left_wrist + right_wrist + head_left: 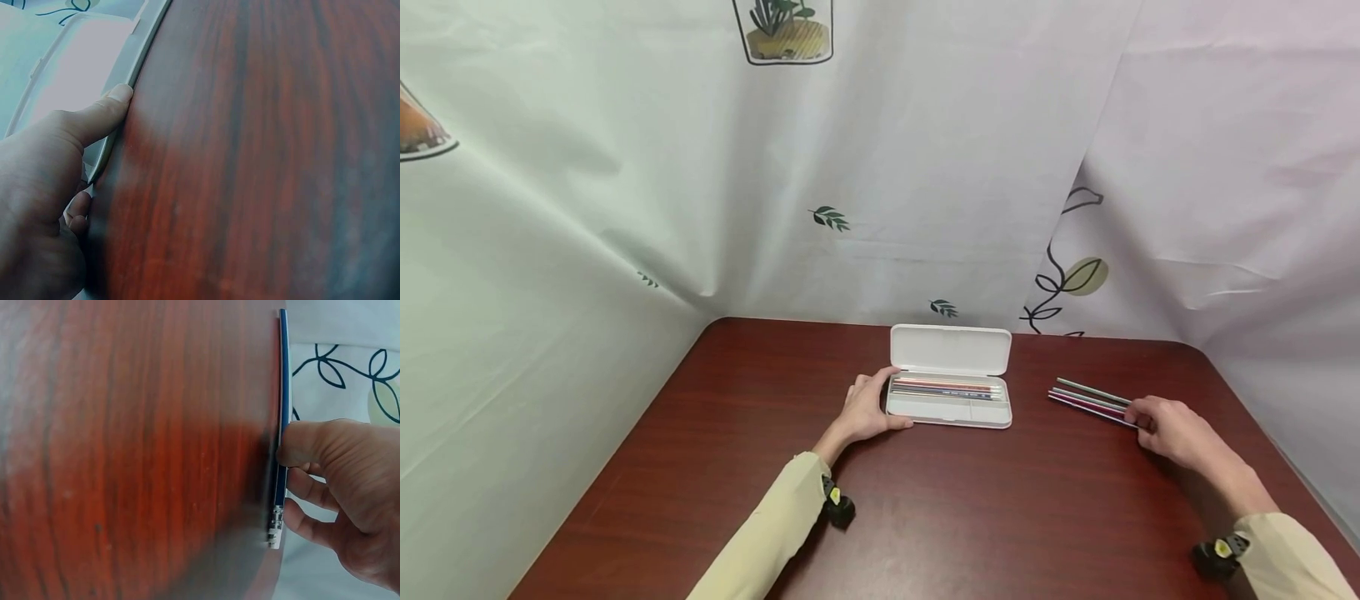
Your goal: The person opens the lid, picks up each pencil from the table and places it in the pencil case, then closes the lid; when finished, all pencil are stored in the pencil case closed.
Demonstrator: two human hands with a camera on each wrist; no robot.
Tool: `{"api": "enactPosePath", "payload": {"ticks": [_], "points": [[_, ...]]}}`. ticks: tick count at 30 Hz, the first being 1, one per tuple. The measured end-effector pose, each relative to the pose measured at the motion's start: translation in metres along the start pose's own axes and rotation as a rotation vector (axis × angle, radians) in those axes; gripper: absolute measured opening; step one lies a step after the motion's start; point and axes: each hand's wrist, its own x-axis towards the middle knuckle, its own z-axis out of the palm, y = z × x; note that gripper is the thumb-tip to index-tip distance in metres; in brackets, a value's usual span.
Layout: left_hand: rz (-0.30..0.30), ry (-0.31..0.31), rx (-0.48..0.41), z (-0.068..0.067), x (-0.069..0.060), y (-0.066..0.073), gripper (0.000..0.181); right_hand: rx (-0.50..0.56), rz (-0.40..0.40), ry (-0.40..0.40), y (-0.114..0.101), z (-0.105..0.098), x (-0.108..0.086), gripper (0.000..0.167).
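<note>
A white pencil case (pixel 936 410) lies on the table with its lid (pixel 951 350) raised at the back. Several pencils (pixel 943 389) rest in its rear compartment. My left hand (pixel 863 410) holds the case's left end, thumb along the front edge and fingers toward the back; in the left wrist view the thumb presses on the rim of the case (pixel 119 78). To the right, several loose pencils (pixel 1086 402) lie side by side on the table. My right hand (pixel 1172 427) pinches at their right ends. In the right wrist view its thumb is on a dark blue pencil (pixel 284 375) with a white eraser end.
The dark red wooden table (pixel 992 500) meets a white printed cloth (pixel 880 167) hung behind it and at both sides. Between the case and the loose pencils lies a strip of bare tabletop. Each wrist wears a small black camera.
</note>
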Motion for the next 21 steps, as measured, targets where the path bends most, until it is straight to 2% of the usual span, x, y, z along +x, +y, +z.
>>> {"api": "enactPosePath", "payload": {"ticks": [11, 21], "points": [[-0.002, 0.002, -0.008, 0.000, -0.001, -0.002, 0.092, -0.004, -0.038, 0.046, -0.019, -0.008, 0.008, 0.021], [-0.003, -0.002, -0.001, -0.001, 0.000, 0.000, 0.092, -0.011, -0.129, 0.126, -0.039, -0.013, 0.018, 0.027]]}}
